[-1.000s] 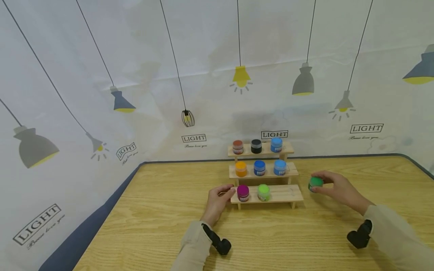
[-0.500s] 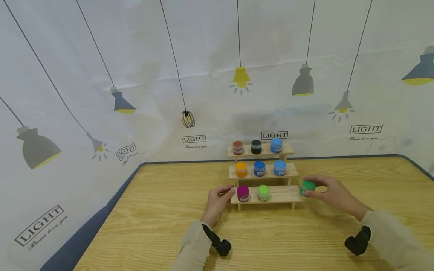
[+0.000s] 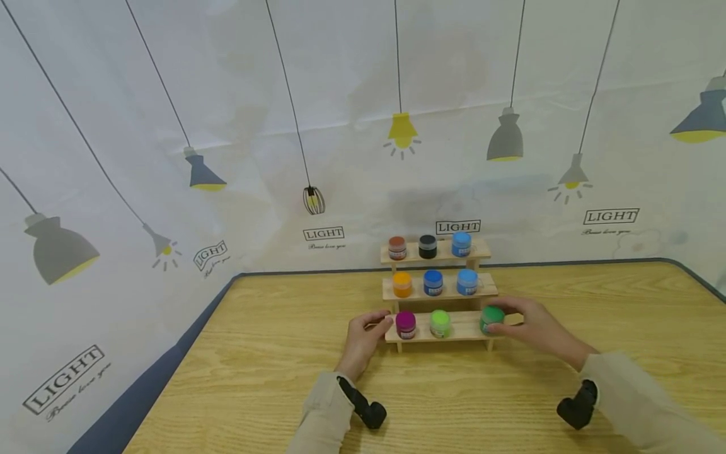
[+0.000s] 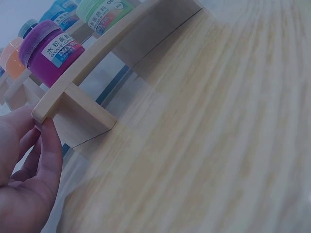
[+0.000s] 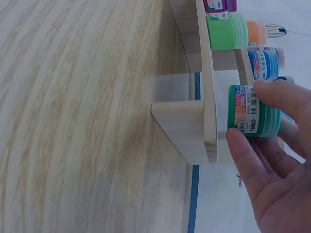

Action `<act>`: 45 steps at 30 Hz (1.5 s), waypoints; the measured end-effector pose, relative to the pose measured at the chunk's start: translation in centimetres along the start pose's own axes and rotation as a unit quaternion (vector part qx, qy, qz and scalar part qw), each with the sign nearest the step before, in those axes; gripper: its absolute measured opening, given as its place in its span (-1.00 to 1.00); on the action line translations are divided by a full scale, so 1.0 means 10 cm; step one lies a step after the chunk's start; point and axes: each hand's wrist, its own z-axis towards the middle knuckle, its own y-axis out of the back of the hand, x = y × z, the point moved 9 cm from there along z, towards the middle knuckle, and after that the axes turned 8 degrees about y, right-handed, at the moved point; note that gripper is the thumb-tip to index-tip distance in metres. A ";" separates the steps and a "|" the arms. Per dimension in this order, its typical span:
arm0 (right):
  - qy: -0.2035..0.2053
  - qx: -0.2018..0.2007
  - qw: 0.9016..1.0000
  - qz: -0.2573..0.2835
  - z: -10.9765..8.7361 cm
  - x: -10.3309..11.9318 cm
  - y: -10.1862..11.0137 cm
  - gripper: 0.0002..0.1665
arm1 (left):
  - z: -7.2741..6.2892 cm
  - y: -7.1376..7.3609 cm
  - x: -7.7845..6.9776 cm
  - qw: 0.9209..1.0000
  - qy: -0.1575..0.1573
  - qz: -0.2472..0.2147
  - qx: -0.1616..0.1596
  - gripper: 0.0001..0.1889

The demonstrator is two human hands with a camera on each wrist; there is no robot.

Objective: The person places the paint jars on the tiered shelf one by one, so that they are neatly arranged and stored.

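Observation:
A three-tier wooden display stand (image 3: pixel 466 329) holds small round paint jars. My left hand (image 3: pixel 362 343) pinches the left end of its lowest shelf (image 4: pixel 77 73), thumb above and a finger beneath in the left wrist view. My right hand (image 3: pixel 535 329) grips a green paint jar (image 5: pixel 248 111) between thumb and fingers, over that shelf's right end. A narrow gap shows between jar and board in the right wrist view. Along the same shelf stand a purple jar (image 3: pixel 405 325) at the left and a lime green jar (image 3: pixel 440 323) in the middle.
On the middle tier are an orange jar (image 3: pixel 402 285), a dark blue jar (image 3: pixel 433 283) and a light blue jar (image 3: pixel 467 282). Red-brown (image 3: pixel 397 248), black and blue jars line the top tier. Behind the wooden table (image 3: pixel 272 378) hangs a lamp-printed sheet (image 3: pixel 351 157).
My right hand has carried the green jar leftward, from beside the stand to over the lowest shelf's right end. The left hand keeps its hold on the shelf.

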 end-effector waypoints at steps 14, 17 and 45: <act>-0.002 0.011 1.000 0.015 0.10 0.03 -0.16 -0.46 | -0.01 0.00 -0.01 1.000 0.001 -0.010 0.003 -0.65; -0.003 0.013 1.000 0.024 0.11 0.03 -0.18 -0.46 | -0.06 -0.01 -0.08 1.000 0.003 -0.011 0.007 -0.66; -0.020 0.008 0.999 0.046 0.10 -0.06 -0.25 -0.48 | 0.00 0.00 0.01 1.000 0.006 -0.005 -0.004 -0.66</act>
